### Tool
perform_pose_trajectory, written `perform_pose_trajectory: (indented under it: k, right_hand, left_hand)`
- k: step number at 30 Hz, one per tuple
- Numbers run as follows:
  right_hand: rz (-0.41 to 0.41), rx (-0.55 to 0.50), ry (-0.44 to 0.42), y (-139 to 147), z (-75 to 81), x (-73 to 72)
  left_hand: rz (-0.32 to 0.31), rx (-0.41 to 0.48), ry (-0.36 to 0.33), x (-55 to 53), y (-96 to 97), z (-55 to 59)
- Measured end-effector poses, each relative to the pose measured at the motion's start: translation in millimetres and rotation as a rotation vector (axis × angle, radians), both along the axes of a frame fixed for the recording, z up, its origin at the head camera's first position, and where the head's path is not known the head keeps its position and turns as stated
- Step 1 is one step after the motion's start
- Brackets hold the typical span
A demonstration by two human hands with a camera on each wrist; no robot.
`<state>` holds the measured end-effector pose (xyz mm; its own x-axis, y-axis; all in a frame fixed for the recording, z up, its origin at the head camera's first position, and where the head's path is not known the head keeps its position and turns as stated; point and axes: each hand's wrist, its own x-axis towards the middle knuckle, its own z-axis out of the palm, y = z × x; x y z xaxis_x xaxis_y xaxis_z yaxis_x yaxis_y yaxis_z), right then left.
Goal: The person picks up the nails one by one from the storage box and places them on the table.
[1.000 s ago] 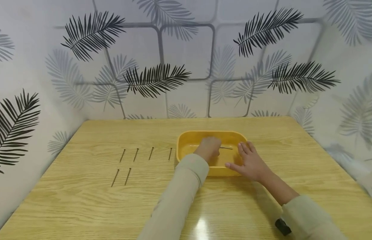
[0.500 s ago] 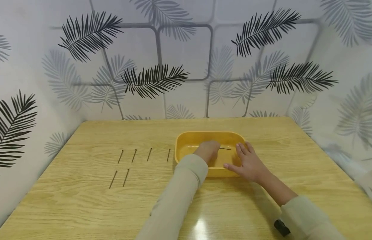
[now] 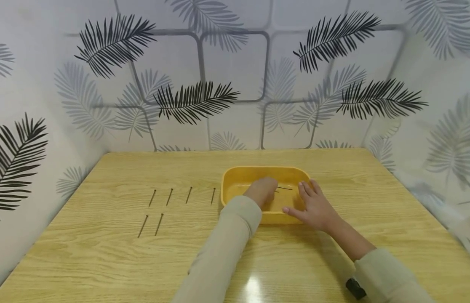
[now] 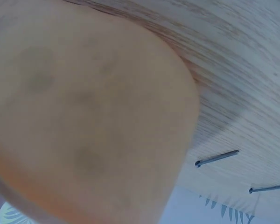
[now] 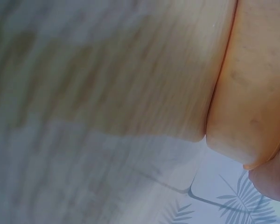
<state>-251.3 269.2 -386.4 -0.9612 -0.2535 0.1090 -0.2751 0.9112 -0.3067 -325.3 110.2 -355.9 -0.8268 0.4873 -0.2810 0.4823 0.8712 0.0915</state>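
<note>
A yellow plastic tray [image 3: 280,217] sits right of centre on the wooden table. My left hand [image 3: 262,190] reaches down into it with bent fingers. A thin dark nail [image 3: 285,188] shows beside those fingers; the fingertips are hidden, so whether they pinch a nail is unclear. My right hand [image 3: 316,210] rests on the tray's front right corner, fingers spread along the right wall and thumb on the front rim. The tray's wall [image 4: 98,116] fills much of the left wrist view. In the right wrist view, part of the right hand [image 5: 270,179] touches the tray's edge [image 5: 252,93].
Several nails lie apart on the table left of the tray: a back row with one nail [image 3: 213,196] closest to it, and a front pair including a nail [image 3: 159,224]. A small black object [image 3: 355,288] is by the right sleeve. A leaf-patterned wall [image 3: 235,126] stands behind the table.
The left hand shifts very slightly inside the tray, and a second short nail end now shows by its fingers. The right hand stays on the tray's corner.
</note>
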Motion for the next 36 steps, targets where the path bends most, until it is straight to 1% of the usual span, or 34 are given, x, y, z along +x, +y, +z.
perform_pose_trajectory:
  k: [4, 9, 12, 15, 20, 26, 28, 30, 31, 34, 36]
  right_hand:
    - [0.001, 0.003, 0.006, 0, 0.1, 0.7]
    - [0.003, 0.010, 0.015, 1, -0.7, 1.7]
    - [0.005, 0.009, 0.020, 1, -1.4, 2.0]
    - [0.007, 0.012, 0.021, 1, -2.1, 1.9]
    - [0.012, 0.019, 0.027, 0, -2.0, 1.5]
    - [0.013, 0.015, 0.035, -1, -0.6, 1.6]
    - [0.012, 0.016, 0.036, -1, -0.8, 1.3]
    - [0.011, 0.020, 0.036, -1, -1.2, 0.8]
    - [0.011, 0.022, 0.035, -1, -1.4, 0.6]
    - [0.010, 0.024, 0.032, -1, -1.7, 0.1]
    - [0.010, 0.021, 0.031, -2, -1.7, 0.2]
  left_hand:
    - [-0.018, -0.007, 0.015, -1.8, -2.5, -1.1]
    - [-0.044, 0.003, 0.039, -7.3, -5.7, -8.0]
    - [-0.056, 0.017, 0.043, -9.4, -6.9, -10.7]
    - [-0.073, 0.010, 0.047, -9.8, -8.1, -11.1]
    - [-0.081, -0.015, 0.066, -9.1, -11.0, -10.8]
    - [-0.084, 0.003, 0.087, -7.0, -16.1, -9.2]
    - [-0.085, 0.015, 0.103, -6.9, -17.4, -8.9]
    - [-0.066, 0.028, 0.135, -6.9, -18.2, -9.0]
    - [-0.045, 0.034, 0.153, -6.3, -18.4, -8.9]
    - [0.034, 0.043, 0.193, -5.3, -18.2, -9.5]
    - [0.091, 0.034, 0.192, -4.2, -17.5, -9.7]
